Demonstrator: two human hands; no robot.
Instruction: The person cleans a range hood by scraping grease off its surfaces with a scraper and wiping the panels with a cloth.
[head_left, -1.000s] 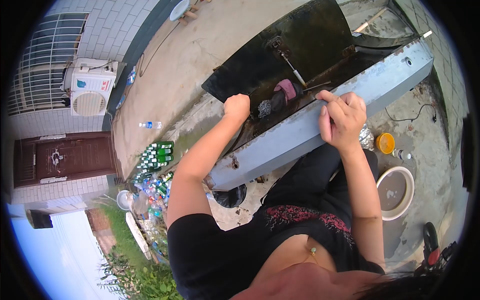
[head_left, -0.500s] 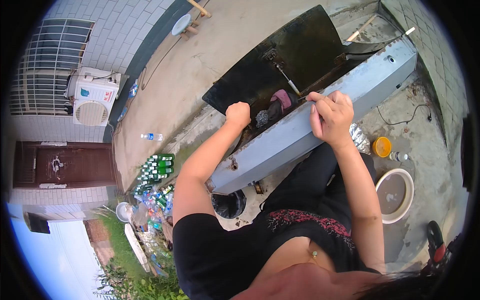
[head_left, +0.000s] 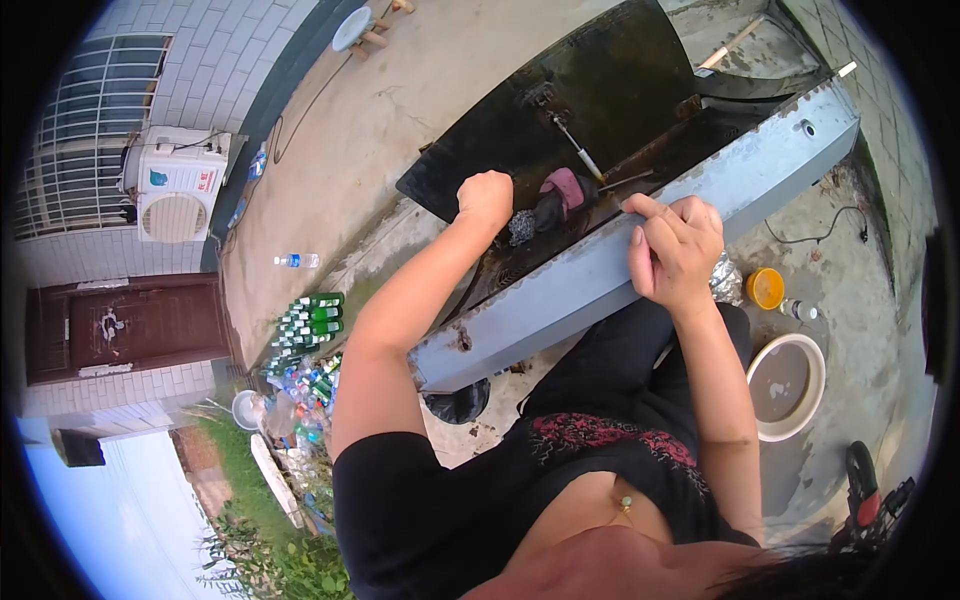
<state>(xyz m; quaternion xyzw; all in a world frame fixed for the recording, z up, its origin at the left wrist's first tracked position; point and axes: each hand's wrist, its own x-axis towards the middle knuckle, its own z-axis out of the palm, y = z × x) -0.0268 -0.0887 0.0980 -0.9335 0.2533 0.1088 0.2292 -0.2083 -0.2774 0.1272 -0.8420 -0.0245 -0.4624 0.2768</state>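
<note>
A long grey metal housing (head_left: 620,260), which looks like a range hood, lies across in front of my legs. Its dark, grimy panel (head_left: 590,95) is raised, with a strut (head_left: 578,148) joining it to the inside. My left hand (head_left: 487,198) is a closed fist at the panel's near left edge; its grip is hidden. Beside it are a steel wool scrubber (head_left: 521,227) and a pink and dark cloth (head_left: 564,190). My right hand (head_left: 678,250) is curled over the housing's front rim, fingers bent, contents unclear. A thin rod (head_left: 630,182) lies just beyond its fingertips.
To the right stand a cream basin (head_left: 818,385) of murky water, a yellow tub (head_left: 765,288) and a small bottle (head_left: 799,309). Green bottles (head_left: 322,314) and mixed litter gather at left. A black bag (head_left: 458,402) lies below the housing, and a stool (head_left: 352,30) stands far off.
The view has shifted slightly. My right hand has drawn back a little from the inside, and more of the thin rod shows. My left hand stays closed by the panel.
</note>
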